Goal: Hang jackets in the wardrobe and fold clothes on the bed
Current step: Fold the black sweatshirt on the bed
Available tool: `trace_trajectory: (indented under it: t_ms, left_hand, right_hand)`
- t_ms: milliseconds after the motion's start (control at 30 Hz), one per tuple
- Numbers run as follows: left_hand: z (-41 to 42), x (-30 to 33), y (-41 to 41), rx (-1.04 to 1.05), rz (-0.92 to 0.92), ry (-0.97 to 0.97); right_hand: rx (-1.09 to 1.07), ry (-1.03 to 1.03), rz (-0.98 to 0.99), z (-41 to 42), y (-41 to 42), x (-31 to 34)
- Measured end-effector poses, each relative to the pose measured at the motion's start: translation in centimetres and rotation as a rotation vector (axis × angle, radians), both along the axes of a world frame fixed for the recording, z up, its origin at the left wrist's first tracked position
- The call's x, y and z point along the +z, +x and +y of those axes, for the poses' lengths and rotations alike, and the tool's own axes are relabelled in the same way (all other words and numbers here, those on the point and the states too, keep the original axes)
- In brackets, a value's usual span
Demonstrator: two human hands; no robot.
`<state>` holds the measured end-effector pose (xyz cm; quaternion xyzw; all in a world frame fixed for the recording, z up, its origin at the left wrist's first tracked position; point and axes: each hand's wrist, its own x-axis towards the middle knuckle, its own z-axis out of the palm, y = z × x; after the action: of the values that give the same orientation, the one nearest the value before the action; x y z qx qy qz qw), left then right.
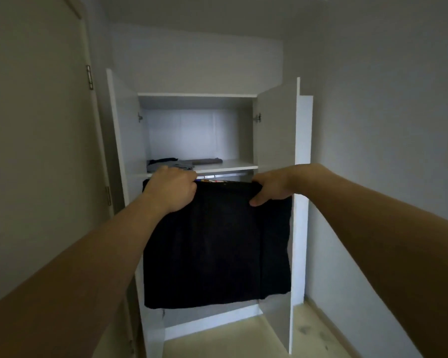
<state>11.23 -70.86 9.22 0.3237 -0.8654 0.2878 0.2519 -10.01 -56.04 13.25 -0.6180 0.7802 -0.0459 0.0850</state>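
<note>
A dim room holds an open white wardrobe (277, 130). Below its shelf (233, 165), a dark jacket (215, 241) is held at its top edge by the left hand (172, 191) and right hand (270, 188), each grip closed on cloth. It should be kept level while hooked onto the rail (225, 174).

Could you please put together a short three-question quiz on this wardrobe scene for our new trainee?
1. True or false: both wardrobe doors stand open.
2. Which hand grips the top edge of the black garment? A) the left hand only B) the right hand only C) both hands
3. Fill in: the folded clothes lie on the ______ above the hanging rail.

Key
1. True.
2. C: each hand holds one end of the top edge, in front of the rail.
3. Shelf.
</note>
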Motion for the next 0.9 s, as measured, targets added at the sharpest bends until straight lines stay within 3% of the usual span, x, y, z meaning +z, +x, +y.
trace_trajectory:
  t_ms: [367,567,900]
  left_hand:
    - [-26.7,2.5,-7.2,0.248,0.226,-0.071]
    - [-42.8,2.8,-13.6,0.204,0.279,-0.094]
    - [-65.6,11.5,-28.9,0.104,0.295,-0.064]
  right_hand:
    - [0.160,-0.243,-0.077,-29.8,-8.9,2.2]
    - [0.223,-0.506,-0.096,-45.2,-15.6,1.4]
    - [0.101,-0.616,-0.095,-66.1,-28.4,7.8]
